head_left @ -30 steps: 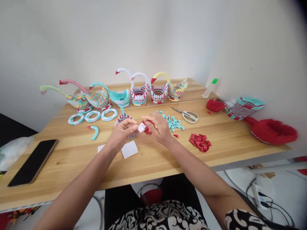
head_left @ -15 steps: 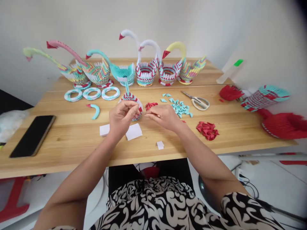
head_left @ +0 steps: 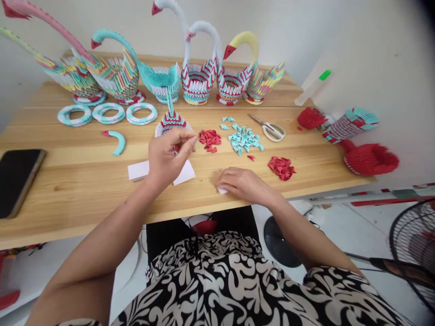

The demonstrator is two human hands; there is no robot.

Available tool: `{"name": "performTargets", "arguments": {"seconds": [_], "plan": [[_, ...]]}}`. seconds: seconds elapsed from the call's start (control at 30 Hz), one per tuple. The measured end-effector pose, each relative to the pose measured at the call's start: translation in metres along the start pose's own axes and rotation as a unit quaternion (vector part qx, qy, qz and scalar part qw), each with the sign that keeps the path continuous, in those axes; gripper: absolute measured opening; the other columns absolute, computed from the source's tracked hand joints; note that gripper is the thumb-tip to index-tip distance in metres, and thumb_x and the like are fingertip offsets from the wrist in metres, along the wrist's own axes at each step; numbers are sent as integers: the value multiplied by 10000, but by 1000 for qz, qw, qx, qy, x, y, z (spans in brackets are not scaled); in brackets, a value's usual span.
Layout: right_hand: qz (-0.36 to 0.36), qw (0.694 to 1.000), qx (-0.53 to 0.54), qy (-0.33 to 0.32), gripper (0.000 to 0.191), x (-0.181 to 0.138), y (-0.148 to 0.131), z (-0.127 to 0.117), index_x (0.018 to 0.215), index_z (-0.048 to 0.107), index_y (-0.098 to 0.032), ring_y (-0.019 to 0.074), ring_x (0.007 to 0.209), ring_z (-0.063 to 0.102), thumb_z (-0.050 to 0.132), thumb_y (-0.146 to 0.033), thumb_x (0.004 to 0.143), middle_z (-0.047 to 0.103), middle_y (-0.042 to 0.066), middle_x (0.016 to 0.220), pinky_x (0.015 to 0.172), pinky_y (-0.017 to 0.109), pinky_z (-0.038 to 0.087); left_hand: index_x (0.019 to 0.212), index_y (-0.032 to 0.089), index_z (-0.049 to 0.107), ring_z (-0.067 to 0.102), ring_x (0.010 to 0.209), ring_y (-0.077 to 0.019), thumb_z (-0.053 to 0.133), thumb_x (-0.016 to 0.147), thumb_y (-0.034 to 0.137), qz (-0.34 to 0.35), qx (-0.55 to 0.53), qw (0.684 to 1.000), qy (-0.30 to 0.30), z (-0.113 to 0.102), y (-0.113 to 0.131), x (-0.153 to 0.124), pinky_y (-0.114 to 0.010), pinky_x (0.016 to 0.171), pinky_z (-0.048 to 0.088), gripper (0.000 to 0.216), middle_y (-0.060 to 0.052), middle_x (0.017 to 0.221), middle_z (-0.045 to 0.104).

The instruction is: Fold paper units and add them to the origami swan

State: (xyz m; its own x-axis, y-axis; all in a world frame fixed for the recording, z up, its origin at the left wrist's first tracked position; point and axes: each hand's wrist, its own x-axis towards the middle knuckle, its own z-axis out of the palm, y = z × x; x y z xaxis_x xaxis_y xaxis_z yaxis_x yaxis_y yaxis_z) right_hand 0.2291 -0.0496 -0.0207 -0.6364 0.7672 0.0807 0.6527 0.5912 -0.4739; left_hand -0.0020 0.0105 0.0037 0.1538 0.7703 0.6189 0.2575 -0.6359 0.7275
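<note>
My left hand hovers over the table, thumb and fingertips pinched together; what is between them, if anything, is too small to make out. Behind it, partly hidden, stands a folded-paper body in red, white and turquoise with a tall turquoise spike. My right hand lies low near the table's front edge, its fingers closed over a small piece of white paper that shows under the fingertips. White paper slips lie beside and beneath my left wrist. Red folded pieces are heaped just right of my left fingertips.
Turquoise folded pieces, scissors and another red heap lie to the right. Finished paper swans line the back. Paper rings, a turquoise swan neck and a phone are leftward. Red paper parts stand right.
My right hand has moved away from the left hand, down toward the front edge onto the small white paper. My left hand stays pinched by the paper body. The camera has tilted down.
</note>
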Motion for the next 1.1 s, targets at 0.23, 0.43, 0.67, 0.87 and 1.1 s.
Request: {"name": "performTargets", "arguments": {"seconds": [0.23, 0.43, 0.67, 0.87, 1.1], "plan": [[48, 966, 142, 211, 101, 43, 3, -20, 870, 691, -191, 121, 712, 623, 643, -279, 869, 719, 8, 850, 670, 243, 454, 821, 164, 678, 560, 589, -109, 526, 922, 382, -48, -43, 989, -133, 2, -3, 1, -214, 563, 431, 285, -14, 668, 651], [-12, 973, 58, 222, 181, 68, -6, -38, 1008, 659, -216, 146, 765, 658, 673, -306, 852, 720, 21, 913, 732, 265, 479, 726, 157, 657, 525, 575, -110, 576, 867, 453, -137, -97, 969, -179, 0, -1, 7, -213, 534, 399, 338, -4, 628, 613], [-45, 960, 48, 271, 157, 88, -1, -38, 1029, 640, -227, 153, 804, 678, 540, -309, 940, 727, 18, 920, 745, 275, 500, 639, 159, 575, 441, 529, -87, 672, 768, 421, -199, -150, 960, -126, 3, -5, 9, -213, 513, 342, 307, 30, 566, 520], [-146, 928, -32, 342, 212, 85, 5, -22, 1115, 614, -224, 211, 902, 652, 538, -224, 917, 714, 73, 975, 812, 373, 497, 629, 167, 617, 450, 490, -91, 683, 755, 427, -265, -197, 943, -32, 1, -7, 11, -219, 475, 344, 296, 14, 541, 538], [-208, 919, -65, 327, 329, 90, 11, -13, 1194, 590, -237, 214, 980, 629, 516, -123, 894, 697, 88, 1028, 849, 398, 507, 623, 162, 639, 502, 528, -97, 672, 769, 398, -268, -202, 942, -8, 1, -4, 11, -216, 494, 390, 279, -8, 581, 590]]}}
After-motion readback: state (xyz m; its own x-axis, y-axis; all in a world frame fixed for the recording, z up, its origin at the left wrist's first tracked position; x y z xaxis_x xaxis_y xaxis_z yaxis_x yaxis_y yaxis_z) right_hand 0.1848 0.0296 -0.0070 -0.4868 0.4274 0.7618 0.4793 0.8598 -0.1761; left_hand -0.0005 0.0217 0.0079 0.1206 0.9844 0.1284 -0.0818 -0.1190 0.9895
